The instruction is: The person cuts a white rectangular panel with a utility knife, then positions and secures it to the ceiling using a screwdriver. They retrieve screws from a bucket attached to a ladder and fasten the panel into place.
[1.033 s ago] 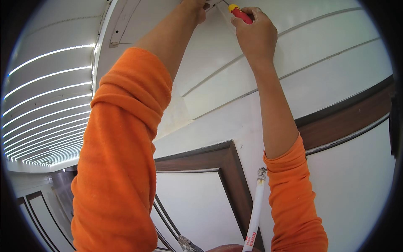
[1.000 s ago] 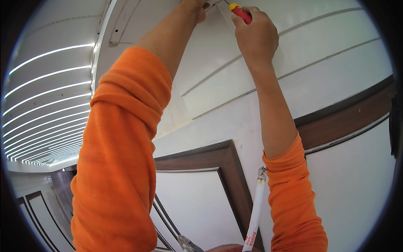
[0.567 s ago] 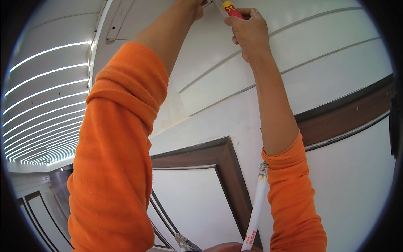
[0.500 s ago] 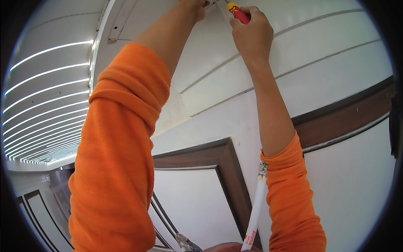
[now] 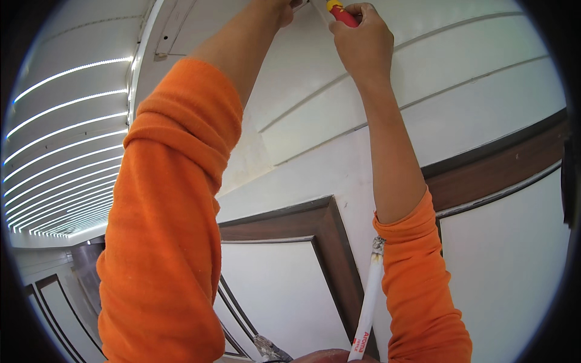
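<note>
Both my arms reach up in orange sleeves toward the top edge of the view. My right hand (image 5: 365, 37) is closed round the red and yellow handle of a screwdriver (image 5: 345, 14), its tip pointing up and left, beyond the picture. To its left, the top edge cuts off my left hand (image 5: 283, 12). What shows of its fingers looks curled beside a small pale piece near the white panelling, too little in view to name.
Grooved white panels (image 5: 460, 60) rise behind my hands. Dark brown wood trim (image 5: 339, 266) frames white wall panels below. Rows of bright light strips (image 5: 72, 121) line the ceiling at left. A burning cigarette (image 5: 367, 308) with an ash end juts up beside my right sleeve.
My right hand and the screwdriver have shifted slightly upward. My left forearm has moved a little left and up. Both hands keep nearly the same pose.
</note>
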{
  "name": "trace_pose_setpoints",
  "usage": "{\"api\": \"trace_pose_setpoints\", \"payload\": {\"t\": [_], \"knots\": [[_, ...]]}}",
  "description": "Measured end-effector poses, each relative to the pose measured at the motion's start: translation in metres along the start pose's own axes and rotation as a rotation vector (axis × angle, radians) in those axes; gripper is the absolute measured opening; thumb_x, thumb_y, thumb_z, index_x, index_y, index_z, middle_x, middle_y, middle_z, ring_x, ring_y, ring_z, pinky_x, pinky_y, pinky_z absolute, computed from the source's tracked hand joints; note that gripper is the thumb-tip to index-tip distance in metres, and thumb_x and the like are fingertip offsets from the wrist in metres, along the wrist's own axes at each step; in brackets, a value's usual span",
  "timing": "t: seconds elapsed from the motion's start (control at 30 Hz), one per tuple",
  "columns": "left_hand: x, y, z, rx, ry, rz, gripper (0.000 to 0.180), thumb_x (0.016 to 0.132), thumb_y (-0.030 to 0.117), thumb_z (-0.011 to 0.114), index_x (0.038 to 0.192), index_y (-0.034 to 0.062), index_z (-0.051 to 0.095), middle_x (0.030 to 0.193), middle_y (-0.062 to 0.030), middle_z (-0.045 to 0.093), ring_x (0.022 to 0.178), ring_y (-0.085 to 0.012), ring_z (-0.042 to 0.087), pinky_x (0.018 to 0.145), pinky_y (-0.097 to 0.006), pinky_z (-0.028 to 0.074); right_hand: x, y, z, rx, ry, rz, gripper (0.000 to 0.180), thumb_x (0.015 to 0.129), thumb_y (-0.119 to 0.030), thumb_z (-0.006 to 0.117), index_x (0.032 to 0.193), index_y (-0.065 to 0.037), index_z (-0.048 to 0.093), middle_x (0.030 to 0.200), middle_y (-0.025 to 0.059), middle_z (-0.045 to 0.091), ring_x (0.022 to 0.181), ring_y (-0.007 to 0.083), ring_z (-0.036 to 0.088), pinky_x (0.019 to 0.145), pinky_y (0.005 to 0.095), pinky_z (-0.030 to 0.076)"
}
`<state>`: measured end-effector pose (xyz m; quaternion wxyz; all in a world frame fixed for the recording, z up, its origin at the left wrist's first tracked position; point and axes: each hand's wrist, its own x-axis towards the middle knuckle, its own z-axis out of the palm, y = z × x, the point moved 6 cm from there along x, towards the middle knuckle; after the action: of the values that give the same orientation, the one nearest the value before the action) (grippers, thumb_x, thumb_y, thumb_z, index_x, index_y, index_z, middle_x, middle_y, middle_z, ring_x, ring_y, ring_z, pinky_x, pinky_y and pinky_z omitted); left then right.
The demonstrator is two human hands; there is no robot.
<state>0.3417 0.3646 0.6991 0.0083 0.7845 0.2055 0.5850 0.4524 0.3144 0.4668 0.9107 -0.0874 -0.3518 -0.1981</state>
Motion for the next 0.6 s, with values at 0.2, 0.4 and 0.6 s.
{"api": "trace_pose_setpoints", "payload": {"t": [0.2, 0.4, 0.6], "knots": [[-0.040, 0.017, 0.011, -0.132, -0.025, -0.003, 0.058, 0.096, 0.051, 0.054, 0.147, 0.0214, 0.054, 0.144, -0.0100, 0.061, 0.126, -0.0284, 0.049, 0.116, -0.051, 0.020, 0.001, 0.015, 0.003, -0.310, 0.117, -0.162, 0.039, 0.090, -0.025, 0.073, 0.119, -0.001, 0.066, 0.091, 0.0065, 0.067, 0.062, 0.0131, 0.055, 0.057, 0.0331, 0.046], [-0.028, 0.021, 0.003, -0.192, -0.033, -0.032, 0.058, 0.089, 0.051, 0.060, 0.141, 0.0257, 0.055, 0.140, -0.0112, 0.063, 0.119, -0.0293, 0.050, 0.112, -0.051, 0.023, 0.002, 0.036, 0.021, 0.753, -0.331, 0.701, 0.031, 0.091, -0.026, 0.072, 0.108, 0.000, 0.073, 0.093, 0.0077, 0.068, 0.061, 0.0136, 0.055, 0.058, 0.0355, 0.048], [-0.038, 0.016, 0.009, -0.177, -0.029, -0.020, 0.061, 0.086, 0.052, 0.061, 0.141, 0.0273, 0.053, 0.135, -0.0128, 0.065, 0.113, -0.0284, 0.050, 0.108, -0.048, 0.026, -0.005, 0.009, 0.002, -0.298, 0.193, -0.268, 0.029, 0.093, -0.027, 0.071, 0.103, 0.001, 0.072, 0.091, 0.0067, 0.066, 0.060, 0.0081, 0.051, 0.047, 0.0233, 0.038]]}}
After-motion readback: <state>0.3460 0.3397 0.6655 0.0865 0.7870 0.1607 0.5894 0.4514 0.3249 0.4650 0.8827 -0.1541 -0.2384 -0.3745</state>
